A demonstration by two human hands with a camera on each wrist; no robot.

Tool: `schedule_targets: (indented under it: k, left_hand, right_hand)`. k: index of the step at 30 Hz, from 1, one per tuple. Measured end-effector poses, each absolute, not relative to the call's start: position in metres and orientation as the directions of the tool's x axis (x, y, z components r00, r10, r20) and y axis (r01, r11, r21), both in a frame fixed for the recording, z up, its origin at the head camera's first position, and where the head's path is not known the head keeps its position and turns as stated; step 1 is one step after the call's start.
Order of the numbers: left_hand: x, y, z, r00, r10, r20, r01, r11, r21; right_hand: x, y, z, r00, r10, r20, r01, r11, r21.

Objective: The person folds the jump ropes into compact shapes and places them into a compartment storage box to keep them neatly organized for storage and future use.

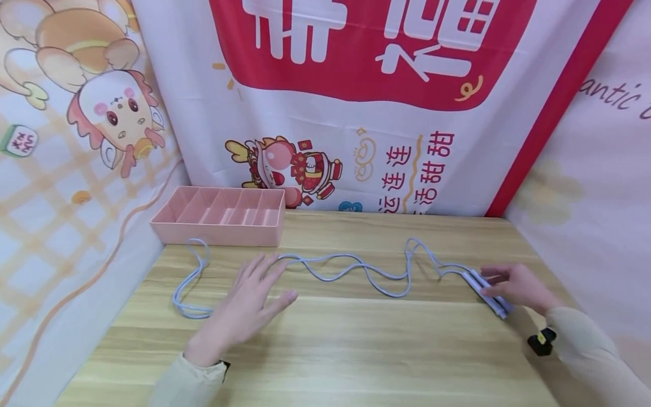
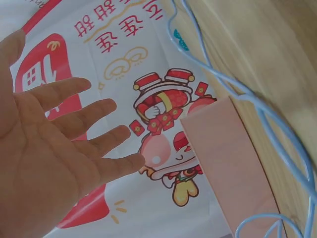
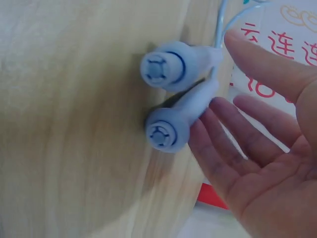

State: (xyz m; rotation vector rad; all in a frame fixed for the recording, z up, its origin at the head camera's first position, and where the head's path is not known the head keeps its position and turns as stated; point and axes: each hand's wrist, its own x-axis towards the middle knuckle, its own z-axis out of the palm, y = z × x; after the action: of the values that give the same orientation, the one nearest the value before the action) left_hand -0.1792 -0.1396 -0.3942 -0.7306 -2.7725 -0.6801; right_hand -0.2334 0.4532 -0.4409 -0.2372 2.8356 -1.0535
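Observation:
A light blue jump rope [image 1: 325,280] lies in loose curves over the wooden table. Its two handles [image 1: 480,290] are side by side at the right. My right hand [image 1: 521,287] is at these handles. In the right wrist view its thumb and lightly bent fingers are spread around the handle shafts, not closed on them, with both round end caps [image 3: 161,69] facing the camera. My left hand [image 1: 241,311], fingers spread, is over the rope's left part and hides some of it. The palm [image 2: 54,144] holds nothing in the left wrist view.
A pink divided box [image 1: 216,233] stands at the table's back left, with a loop of rope in front of it. Printed cloth [image 1: 203,130] hangs behind the table [image 1: 356,350] and along both sides.

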Motion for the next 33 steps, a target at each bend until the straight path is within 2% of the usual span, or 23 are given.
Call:
schedule_targets:
  k: [10, 21, 27, 33]
  left_hand:
    - [-0.188, -0.135, -0.412, -0.862, 0.455, 0.223, 0.507, 0.762, 0.403]
    - [-0.195, -0.134, -0.424, -0.875, 0.446, 0.191, 0.475, 0.708, 0.523]
    - [-0.194, -0.136, -0.424, -0.881, 0.44, 0.176, 0.461, 0.708, 0.535]
    - [-0.196, -0.137, -0.424, -0.878, 0.444, 0.18, 0.467, 0.706, 0.533]
  right_hand:
    - [-0.239, 0.445, -0.449, -0.99, -0.135, -0.027, -0.096, 0.819, -0.565]
    - [-0.244, 0.441, -0.448, -0.987, -0.08, -0.143, 0.019, 0.81, -0.586]
    - [-0.246, 0.439, -0.447, -0.981, -0.042, -0.191, 0.079, 0.807, -0.585]
    - [-0.243, 0.435, -0.442, -0.979, -0.063, -0.196, 0.069, 0.795, -0.603]
